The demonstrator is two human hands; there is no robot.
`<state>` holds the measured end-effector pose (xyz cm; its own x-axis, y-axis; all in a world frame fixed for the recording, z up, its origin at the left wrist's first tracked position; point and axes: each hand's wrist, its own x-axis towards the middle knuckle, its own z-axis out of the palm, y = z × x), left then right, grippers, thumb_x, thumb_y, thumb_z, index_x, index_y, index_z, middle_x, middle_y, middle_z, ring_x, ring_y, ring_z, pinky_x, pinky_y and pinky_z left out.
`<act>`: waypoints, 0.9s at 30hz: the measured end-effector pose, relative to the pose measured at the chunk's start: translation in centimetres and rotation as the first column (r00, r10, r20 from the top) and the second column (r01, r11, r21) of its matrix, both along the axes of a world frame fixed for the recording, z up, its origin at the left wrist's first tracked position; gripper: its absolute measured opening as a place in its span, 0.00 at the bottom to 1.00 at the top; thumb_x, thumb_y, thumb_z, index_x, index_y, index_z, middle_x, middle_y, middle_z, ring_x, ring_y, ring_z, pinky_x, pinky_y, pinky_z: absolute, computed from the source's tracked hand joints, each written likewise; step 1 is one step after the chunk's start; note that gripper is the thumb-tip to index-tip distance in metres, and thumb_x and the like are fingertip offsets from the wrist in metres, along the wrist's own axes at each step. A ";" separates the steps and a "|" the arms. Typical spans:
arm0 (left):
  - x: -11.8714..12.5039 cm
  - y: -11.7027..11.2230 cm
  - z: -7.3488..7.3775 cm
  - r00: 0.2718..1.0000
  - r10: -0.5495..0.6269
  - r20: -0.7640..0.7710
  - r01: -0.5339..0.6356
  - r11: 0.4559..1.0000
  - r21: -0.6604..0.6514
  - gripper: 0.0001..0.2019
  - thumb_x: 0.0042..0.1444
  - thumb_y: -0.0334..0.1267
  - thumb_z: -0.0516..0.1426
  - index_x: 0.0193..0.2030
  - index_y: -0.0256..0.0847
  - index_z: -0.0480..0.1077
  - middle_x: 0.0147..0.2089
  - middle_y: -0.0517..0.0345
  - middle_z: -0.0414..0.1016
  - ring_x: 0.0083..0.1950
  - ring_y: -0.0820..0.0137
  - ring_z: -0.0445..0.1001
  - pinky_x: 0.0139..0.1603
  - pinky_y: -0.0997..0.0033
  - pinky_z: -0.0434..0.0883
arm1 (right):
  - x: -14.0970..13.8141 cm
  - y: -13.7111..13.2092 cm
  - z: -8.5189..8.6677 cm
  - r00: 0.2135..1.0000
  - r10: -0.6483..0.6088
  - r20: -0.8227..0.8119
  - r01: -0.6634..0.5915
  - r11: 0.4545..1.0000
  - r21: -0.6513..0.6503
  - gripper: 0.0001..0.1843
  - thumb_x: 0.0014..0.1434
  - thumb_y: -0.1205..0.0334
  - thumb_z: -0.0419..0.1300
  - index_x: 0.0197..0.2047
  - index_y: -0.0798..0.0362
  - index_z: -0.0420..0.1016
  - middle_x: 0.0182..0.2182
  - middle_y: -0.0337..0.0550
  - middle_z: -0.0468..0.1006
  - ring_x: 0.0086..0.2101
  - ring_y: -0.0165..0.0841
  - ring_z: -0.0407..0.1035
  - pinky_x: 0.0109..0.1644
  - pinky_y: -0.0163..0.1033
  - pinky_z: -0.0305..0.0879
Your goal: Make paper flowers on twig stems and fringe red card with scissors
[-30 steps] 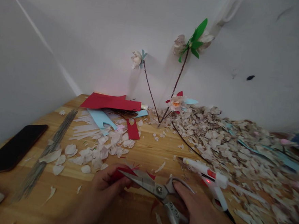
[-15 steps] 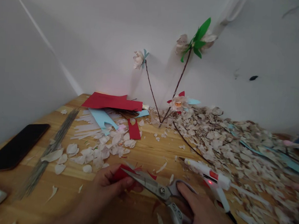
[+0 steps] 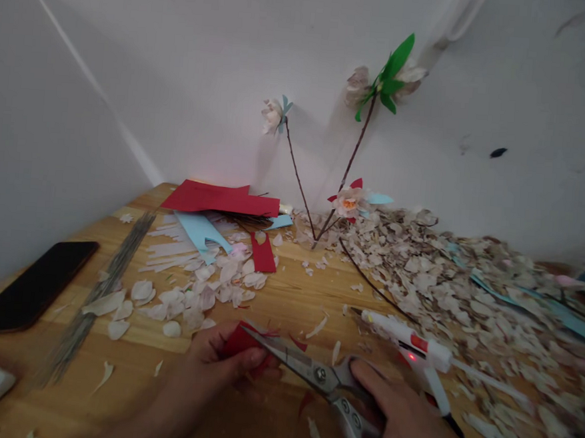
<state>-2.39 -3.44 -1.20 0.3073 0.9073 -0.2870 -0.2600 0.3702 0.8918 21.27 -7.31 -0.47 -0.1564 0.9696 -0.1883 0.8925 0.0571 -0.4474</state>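
My left hand [image 3: 222, 361] pinches a small piece of red paper [image 3: 236, 342] between thumb and fingers, low in the middle of the view. From the right, my right hand [image 3: 399, 407] grips a pair of metal scissors [image 3: 320, 374] by the handles. The blades lie at the red paper, close to my left fingertips. Small red scraps [image 3: 298, 343] show just beyond the blades. How far the paper is cut I cannot tell.
A glue gun [image 3: 414, 341] with a glowing red light lies right, beside a heap of dried petals [image 3: 439, 269]. Flower stems [image 3: 298, 176] lean at the wall. Red sheets [image 3: 214, 198], wires [image 3: 102, 286] and a black phone [image 3: 32, 287] lie left.
The scissor blades have closed together somewhat over the red paper, and my right hand has moved slightly right. My left hand stays nearly in place.
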 end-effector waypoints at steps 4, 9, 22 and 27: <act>-0.1 0.1 -0.3 0.999 -0.005 -0.036 0.006 1.000 0.029 0.08 0.42 0.42 0.67 0.26 0.40 0.77 0.25 0.59 0.81 0.27 0.70 0.78 0.22 0.79 0.72 | 0.2 0.1 -0.1 1.000 -0.007 0.024 0.007 1.000 -0.005 0.09 0.47 0.62 0.58 0.35 0.46 0.71 0.32 0.39 0.80 0.31 0.38 0.73 0.32 0.36 0.65; -0.2 0.3 -0.4 0.998 0.016 -0.056 -0.011 0.997 0.073 0.06 0.45 0.40 0.65 0.27 0.40 0.75 0.21 0.62 0.79 0.22 0.72 0.77 0.20 0.80 0.70 | 0.4 -0.1 -0.2 1.000 -0.001 0.018 0.001 1.000 0.022 0.16 0.49 0.60 0.59 0.44 0.44 0.71 0.43 0.43 0.79 0.39 0.41 0.73 0.40 0.41 0.67; 0.0 -0.3 0.8 0.992 0.121 -0.048 -0.114 0.985 0.128 0.02 0.44 0.32 0.64 0.26 0.42 0.75 0.24 0.64 0.78 0.25 0.73 0.77 0.24 0.79 0.74 | -0.5 -0.2 0.5 0.997 -0.014 -0.079 0.011 0.999 -0.045 0.20 0.49 0.59 0.60 0.47 0.41 0.70 0.48 0.40 0.75 0.46 0.41 0.70 0.46 0.41 0.67; 0.4 -0.3 1.1 0.990 0.129 -0.055 -0.123 0.987 0.101 0.03 0.41 0.33 0.65 0.24 0.41 0.75 0.22 0.64 0.76 0.23 0.73 0.75 0.23 0.78 0.74 | -0.7 -0.4 0.7 0.996 -0.010 -0.094 0.005 0.999 -0.052 0.22 0.46 0.58 0.63 0.47 0.43 0.71 0.47 0.42 0.77 0.45 0.43 0.71 0.45 0.40 0.68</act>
